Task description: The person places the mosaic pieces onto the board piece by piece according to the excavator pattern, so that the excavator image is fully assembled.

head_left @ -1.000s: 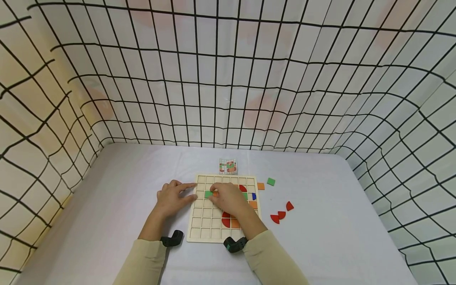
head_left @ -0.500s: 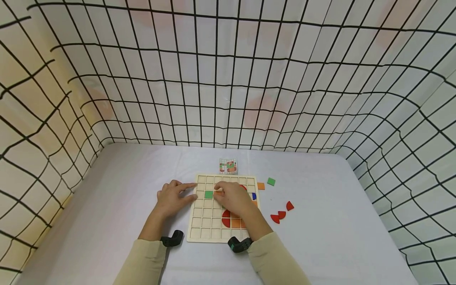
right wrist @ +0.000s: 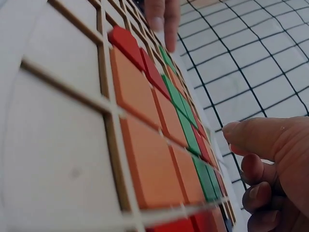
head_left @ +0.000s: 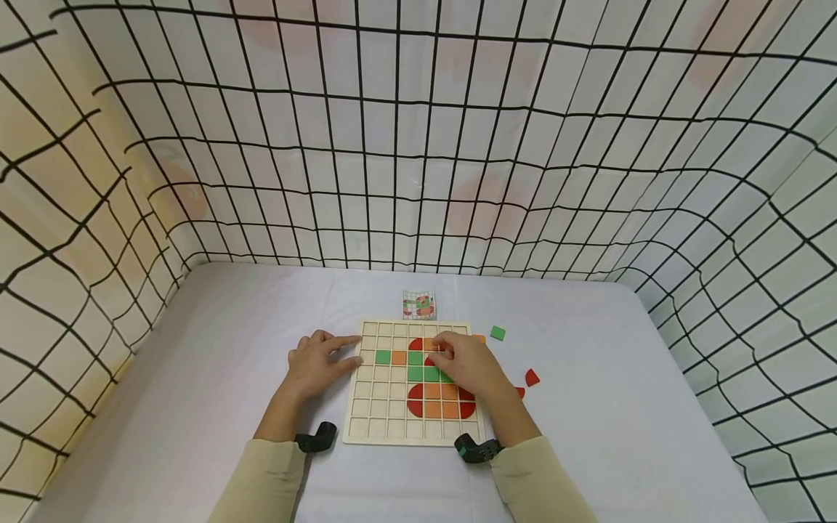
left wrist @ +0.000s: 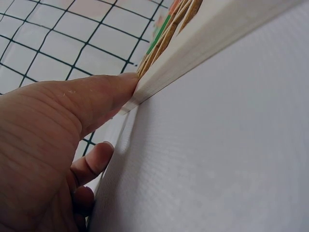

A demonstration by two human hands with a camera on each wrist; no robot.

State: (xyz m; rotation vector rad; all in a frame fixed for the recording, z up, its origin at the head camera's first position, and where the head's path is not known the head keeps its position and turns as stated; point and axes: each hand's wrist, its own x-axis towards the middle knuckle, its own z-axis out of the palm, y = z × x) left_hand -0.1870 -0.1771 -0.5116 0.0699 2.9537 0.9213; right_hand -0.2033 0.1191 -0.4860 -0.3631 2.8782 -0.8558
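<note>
A wooden grid board [head_left: 378, 408] lies on the white-covered table, partly filled with green and orange squares and red rounded pieces. My left hand [head_left: 318, 365] rests at its left edge, thumb and index finger straight; in the left wrist view the thumb [left wrist: 104, 94] touches the board's side. An orange square [head_left: 399, 357] sits in a cell beside a green square [head_left: 383, 357]. My right hand [head_left: 472, 365] hovers over the upper right of the board, fingers loosely bent. In the right wrist view that hand [right wrist: 275, 164] shows nothing between thumb and fingers.
Behind the board stands a small pattern card [head_left: 418, 305]. To the right lie a loose green square [head_left: 498, 333], a partly covered orange square [head_left: 480, 338] and a red quarter-circle [head_left: 532, 378]. A black wire mesh [head_left: 418, 156] encloses the back and sides.
My right hand has let go of the orange square, now flat in its cell, and has moved right across the board, uncovering its middle pieces. My left hand has stayed still.
</note>
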